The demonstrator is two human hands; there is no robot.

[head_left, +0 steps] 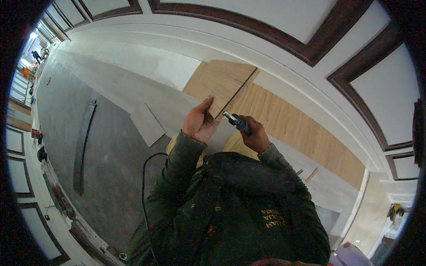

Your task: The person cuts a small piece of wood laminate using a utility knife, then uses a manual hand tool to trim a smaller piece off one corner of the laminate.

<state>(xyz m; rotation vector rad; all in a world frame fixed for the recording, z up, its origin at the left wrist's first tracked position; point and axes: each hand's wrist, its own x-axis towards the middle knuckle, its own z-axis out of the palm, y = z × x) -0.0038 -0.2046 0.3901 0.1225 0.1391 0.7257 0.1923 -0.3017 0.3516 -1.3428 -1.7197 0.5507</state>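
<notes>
My left hand [198,122] grips the near end of a loose wood-look floor plank [220,80], thumb raised at its edge. That plank is tilted up, and a dark line runs along its right edge. In my right hand [257,136] is a blue-and-black hand tool [242,125] with a short silver metal nose, pointed toward the plank's near corner. Its exact kind is hard to make out. Wood-look flooring [301,133] lies along the wall to the right of the plank.
A grey flat piece [147,125] lies left of my left hand. Farther left, a long dark strip [84,148] rests on the grey floor. A black cord [143,190] curves beside my left arm. White panelled wall [266,26] with dark trim stands ahead. Distant people [36,56] appear far left.
</notes>
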